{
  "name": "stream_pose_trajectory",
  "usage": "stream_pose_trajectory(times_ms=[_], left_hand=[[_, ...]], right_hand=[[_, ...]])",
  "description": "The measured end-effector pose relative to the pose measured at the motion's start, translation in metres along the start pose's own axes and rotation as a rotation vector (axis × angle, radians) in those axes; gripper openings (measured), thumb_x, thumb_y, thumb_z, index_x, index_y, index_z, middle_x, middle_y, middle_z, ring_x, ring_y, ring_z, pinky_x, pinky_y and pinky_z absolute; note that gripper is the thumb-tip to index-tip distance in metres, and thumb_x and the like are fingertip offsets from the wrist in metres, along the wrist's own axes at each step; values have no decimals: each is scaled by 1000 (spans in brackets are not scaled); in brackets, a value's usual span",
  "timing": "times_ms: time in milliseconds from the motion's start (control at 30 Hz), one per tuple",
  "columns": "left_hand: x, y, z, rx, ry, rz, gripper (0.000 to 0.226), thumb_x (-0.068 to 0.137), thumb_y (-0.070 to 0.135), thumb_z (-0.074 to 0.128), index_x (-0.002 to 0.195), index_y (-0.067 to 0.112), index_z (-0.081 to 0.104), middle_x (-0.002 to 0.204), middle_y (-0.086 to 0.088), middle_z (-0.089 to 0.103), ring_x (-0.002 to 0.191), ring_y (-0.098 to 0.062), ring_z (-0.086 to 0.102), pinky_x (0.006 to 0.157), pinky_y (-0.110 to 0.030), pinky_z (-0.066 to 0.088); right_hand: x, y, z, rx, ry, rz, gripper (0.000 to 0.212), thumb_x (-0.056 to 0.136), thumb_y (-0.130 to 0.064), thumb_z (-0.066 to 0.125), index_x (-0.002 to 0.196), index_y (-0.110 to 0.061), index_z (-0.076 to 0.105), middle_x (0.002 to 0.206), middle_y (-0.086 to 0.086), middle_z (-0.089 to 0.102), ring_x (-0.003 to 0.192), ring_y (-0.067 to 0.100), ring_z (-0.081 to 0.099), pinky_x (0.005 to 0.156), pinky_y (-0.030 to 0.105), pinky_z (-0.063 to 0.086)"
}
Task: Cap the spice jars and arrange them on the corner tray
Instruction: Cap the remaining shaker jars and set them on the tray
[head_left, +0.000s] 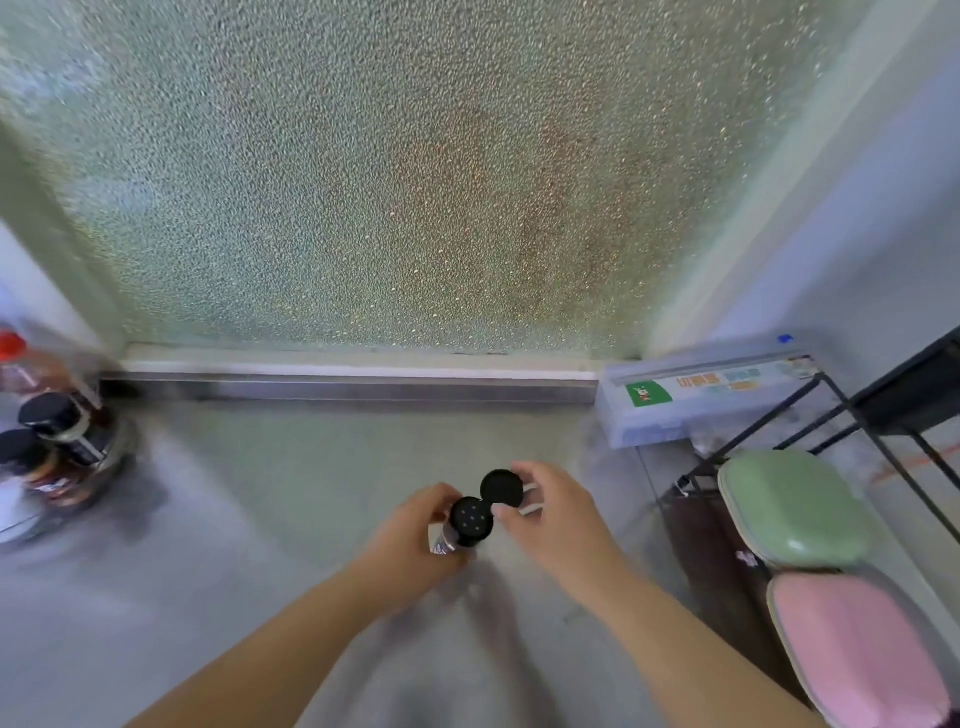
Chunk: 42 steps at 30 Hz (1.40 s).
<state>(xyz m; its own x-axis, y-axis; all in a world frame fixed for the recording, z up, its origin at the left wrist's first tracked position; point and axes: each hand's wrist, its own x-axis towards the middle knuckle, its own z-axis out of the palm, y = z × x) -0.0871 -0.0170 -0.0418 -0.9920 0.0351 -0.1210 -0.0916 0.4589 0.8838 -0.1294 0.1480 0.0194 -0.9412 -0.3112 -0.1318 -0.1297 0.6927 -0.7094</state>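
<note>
Left hand (415, 530) grips the spice jar (464, 525) above the counter (291, 499), shaker holes showing. Right hand (550, 512) pinches the flip lid (502, 488), standing open. I'd hold the jar steady, fold the lid straight over and press till it snaps.

Window: frosted pebbled glass (415, 182) behind the counter.
Box: long cling-wrap dispenser (706, 397) at the right wall.
Rack: black wire frame (878, 436).
Cases: green (795, 506) and pink (857, 649), adjacent.
</note>
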Motion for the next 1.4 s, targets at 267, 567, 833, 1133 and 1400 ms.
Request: stream_pose_trajectory(times_ms=[267,567,833,1133,1400], left_hand=[[-33,54,-79,41,162,68,24,65,29,69,78,42,56,82,4,62,68,-8,60,54,-26,52],[-74,75,-152,69,374,78,26,70,16,67,72,42,63,70,2,46,37,-9,46,30,-23,41],[-99,71,-189,164,447,99,22,69,21,69,89,30,65,79,-7,52,54,-12,49,45,-18,42],[-108,72,-209,307,417,94,50,58,22,83,103,31,64,92,4,61,85,-9,57,78,-21,47],[-116,71,-209,382,405,106,42,61,24,80,100,25,63,89,6,57,81,-8,54,74,-21,44]], right_hand=[[-6,-74,-7,107,12,-400,47,76,-20,69,108,-47,49,104,-22,61,104,-2,54,90,11,40],[0,-140,23,89,-27,-695,36,82,-23,53,116,-23,64,102,-25,56,99,-6,57,89,8,41],[0,-176,29,92,-144,-804,40,83,-13,60,122,-24,58,115,-15,52,109,3,55,98,17,41],[5,-209,24,-263,-229,-615,35,85,-47,57,103,-19,62,94,-1,65,78,13,57,74,23,45],[2,-215,20,-211,-405,-559,56,78,-39,69,129,-35,46,120,-18,51,102,-2,56,93,21,46]])
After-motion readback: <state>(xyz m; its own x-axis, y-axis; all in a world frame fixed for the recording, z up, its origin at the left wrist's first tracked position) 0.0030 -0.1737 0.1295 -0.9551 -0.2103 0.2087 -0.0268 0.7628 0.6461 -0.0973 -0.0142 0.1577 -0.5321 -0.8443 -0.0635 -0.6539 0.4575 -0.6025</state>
